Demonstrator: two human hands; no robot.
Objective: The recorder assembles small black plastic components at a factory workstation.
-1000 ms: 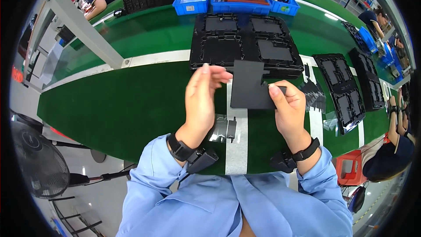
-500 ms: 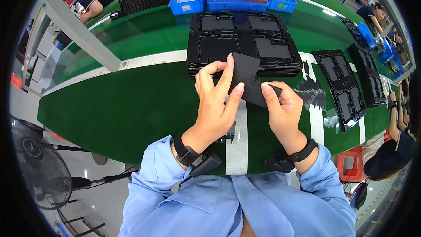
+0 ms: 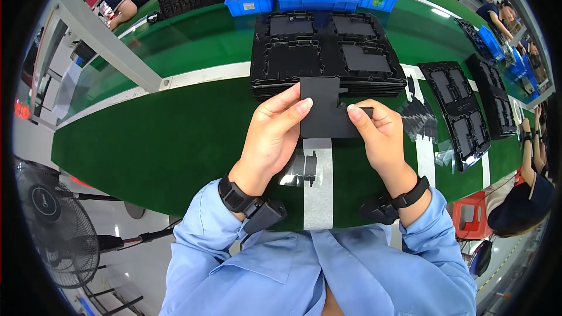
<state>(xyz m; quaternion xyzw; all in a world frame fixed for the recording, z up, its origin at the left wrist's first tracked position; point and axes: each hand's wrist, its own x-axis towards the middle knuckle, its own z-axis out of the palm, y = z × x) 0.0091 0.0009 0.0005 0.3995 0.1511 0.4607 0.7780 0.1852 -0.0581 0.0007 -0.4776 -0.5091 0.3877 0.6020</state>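
A flat black sheet with a notched right edge is held up between my two hands, above the green table. My left hand pinches its left edge, thumb on the front face. At its lower right part my right hand grips it between thumb and curled fingers. Just beyond the sheet lies a stack of black plastic trays, with flat dark pieces in the top one's compartments. Closer to me, small black strips on clear film rest across the white table stripe.
Black strips on clear film lie right of the stack. Farther right stand more black trays. Blue bins line the back. A metal post rises at left, above a fan. Other people sit around the table.
The sheet has turned from tilted to nearly upright and come slightly nearer. My left fingers, spread along its edge before, now fold behind it with the thumb in front.
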